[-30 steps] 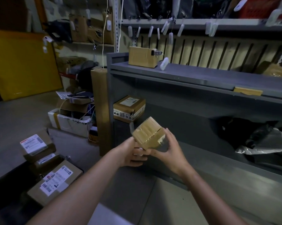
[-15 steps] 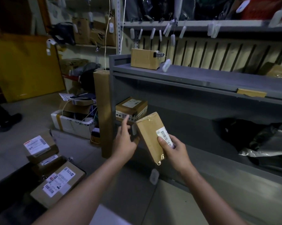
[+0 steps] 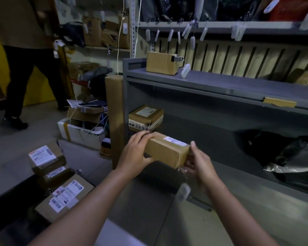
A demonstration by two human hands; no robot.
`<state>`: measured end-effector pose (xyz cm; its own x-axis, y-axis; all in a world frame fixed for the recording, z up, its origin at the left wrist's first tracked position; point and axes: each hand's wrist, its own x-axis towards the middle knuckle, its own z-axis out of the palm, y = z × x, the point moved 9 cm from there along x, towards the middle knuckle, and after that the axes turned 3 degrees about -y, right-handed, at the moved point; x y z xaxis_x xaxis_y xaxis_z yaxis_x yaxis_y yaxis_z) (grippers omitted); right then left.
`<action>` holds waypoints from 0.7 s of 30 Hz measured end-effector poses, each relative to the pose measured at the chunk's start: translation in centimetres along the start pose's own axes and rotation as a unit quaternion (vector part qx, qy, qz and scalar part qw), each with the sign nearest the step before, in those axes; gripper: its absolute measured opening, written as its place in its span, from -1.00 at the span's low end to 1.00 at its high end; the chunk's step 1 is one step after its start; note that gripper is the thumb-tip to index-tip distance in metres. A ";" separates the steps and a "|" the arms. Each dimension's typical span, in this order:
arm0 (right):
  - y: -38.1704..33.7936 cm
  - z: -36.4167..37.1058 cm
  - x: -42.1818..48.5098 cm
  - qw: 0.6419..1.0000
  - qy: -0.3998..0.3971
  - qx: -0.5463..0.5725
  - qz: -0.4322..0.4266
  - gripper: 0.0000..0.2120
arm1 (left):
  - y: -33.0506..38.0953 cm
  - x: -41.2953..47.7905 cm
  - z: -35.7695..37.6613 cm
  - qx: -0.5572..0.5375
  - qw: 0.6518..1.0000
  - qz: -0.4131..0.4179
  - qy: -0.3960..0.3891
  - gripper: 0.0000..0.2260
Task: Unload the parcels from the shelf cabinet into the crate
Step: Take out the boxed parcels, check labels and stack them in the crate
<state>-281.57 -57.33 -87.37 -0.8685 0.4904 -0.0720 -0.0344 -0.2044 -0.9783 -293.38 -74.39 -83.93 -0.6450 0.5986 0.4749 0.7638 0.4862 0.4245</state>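
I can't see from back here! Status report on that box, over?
Left hand and right hand grip the box by its ends. Box in the air before the shelf. Second box sits on the shelf behind. Path looks clear.

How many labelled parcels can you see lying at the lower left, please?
3: the top parcel, the small parcel just below it, and the large parcel nearest the camera; others may be hidden underneath.
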 end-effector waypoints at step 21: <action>1.5 0.7 0.8 0.999 -0.027 0.025 0.035 -0.60 | -2.9 -2.6 3.1 -0.451 0.787 -0.395 -0.145 -0.61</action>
<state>-282.65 -57.87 -88.71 -0.8952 0.4271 -0.1276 0.0033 -0.2799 -0.9600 -293.84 -75.44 -88.80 -0.7777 0.5202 -0.3531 -0.2854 0.2083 0.9355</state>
